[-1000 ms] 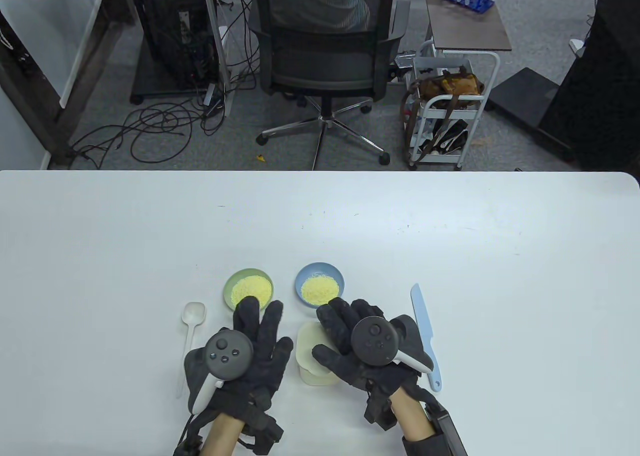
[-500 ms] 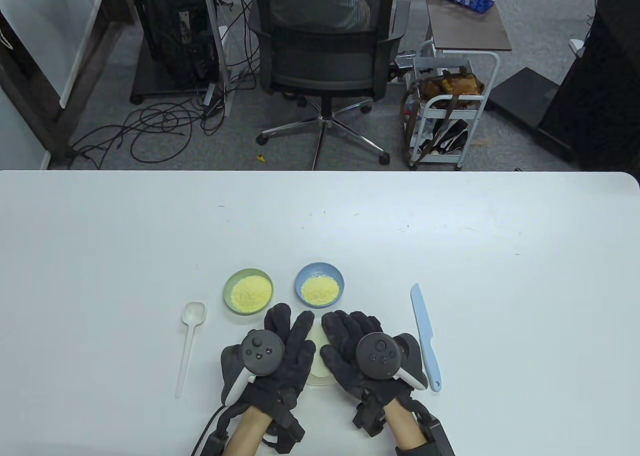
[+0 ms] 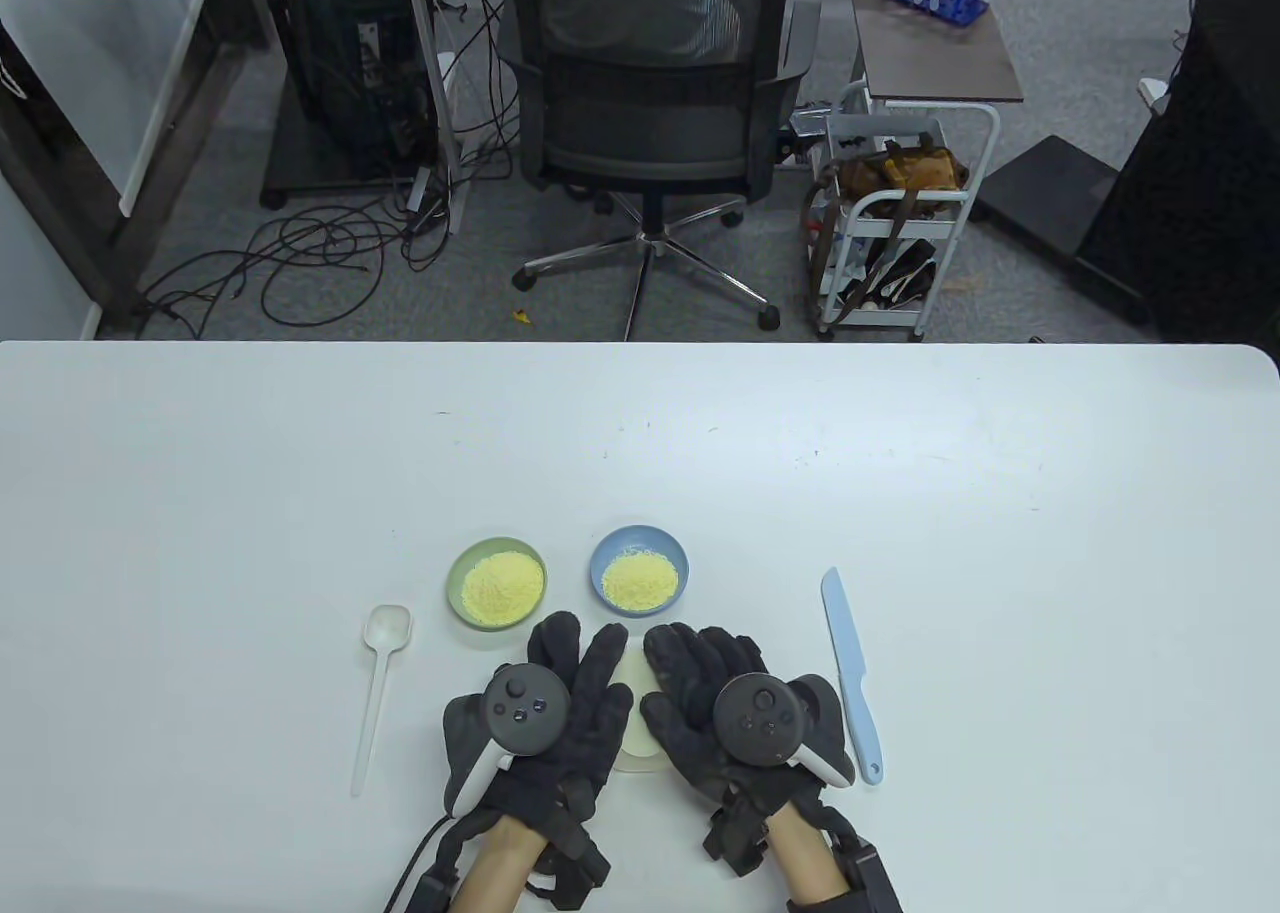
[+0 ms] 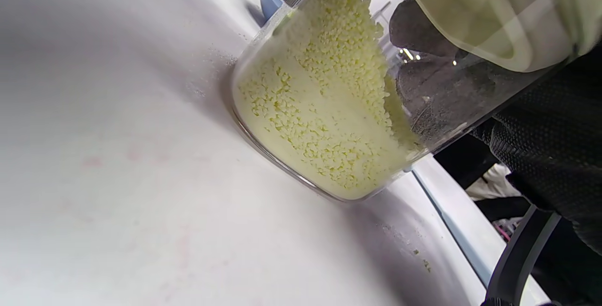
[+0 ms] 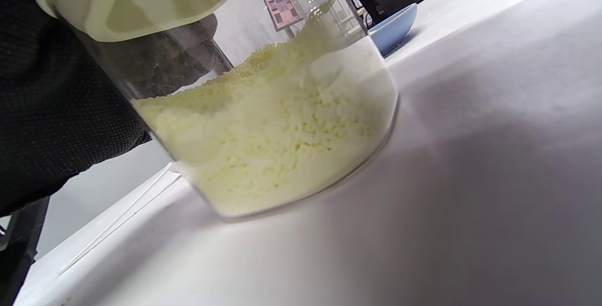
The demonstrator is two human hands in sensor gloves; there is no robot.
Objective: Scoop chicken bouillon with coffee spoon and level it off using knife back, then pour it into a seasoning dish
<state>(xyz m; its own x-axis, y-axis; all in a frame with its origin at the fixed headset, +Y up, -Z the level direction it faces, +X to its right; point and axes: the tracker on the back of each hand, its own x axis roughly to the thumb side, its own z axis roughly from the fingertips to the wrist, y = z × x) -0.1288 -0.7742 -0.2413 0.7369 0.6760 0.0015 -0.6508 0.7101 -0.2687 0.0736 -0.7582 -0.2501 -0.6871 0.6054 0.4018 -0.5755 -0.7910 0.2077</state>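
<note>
Jar [image 4: 329, 108]: clear glass, standing upright on the table near the front edge, between the two hands. Cream lid [image 3: 636, 693] on top. In the table view only a strip of the lid shows between the gloves.
Bouillon [image 5: 277, 141]: pale yellow granules filling the lower part of the jar, the surface sloped rather than flat.
Left hand [image 3: 545, 708]: black glove against the jar's left side, fingers extended forward and lying along it. Whether they wrap the glass cannot be told.
Right hand [image 3: 725, 708]: black glove on the jar's right side; through the glass its fingers [image 4: 423, 28] are seen bent against the wall, clasping the jar.
Coffee spoon [image 3: 377, 688]: white, flat on the table left of the left hand, bowl at the far end, untouched.
Knife [image 3: 850, 673]: light blue, flat on the table just right of the right hand, tip pointing far, untouched.
Green dish [image 3: 497, 584]: just beyond the left hand, holding yellow granules.
Blue dish [image 3: 639, 570]: right of the green dish, just beyond the fingertips of both hands, also holding yellow granules.
Table [image 3: 900, 553]: white, with a few loose granules beside the jar's base in the left wrist view.
Obstruction: both gloves and their trackers cover most of the jar from above.
Beyond the table: an office chair [image 3: 650, 83], floor cables [image 3: 300, 253], a white trolley [image 3: 900, 213].
</note>
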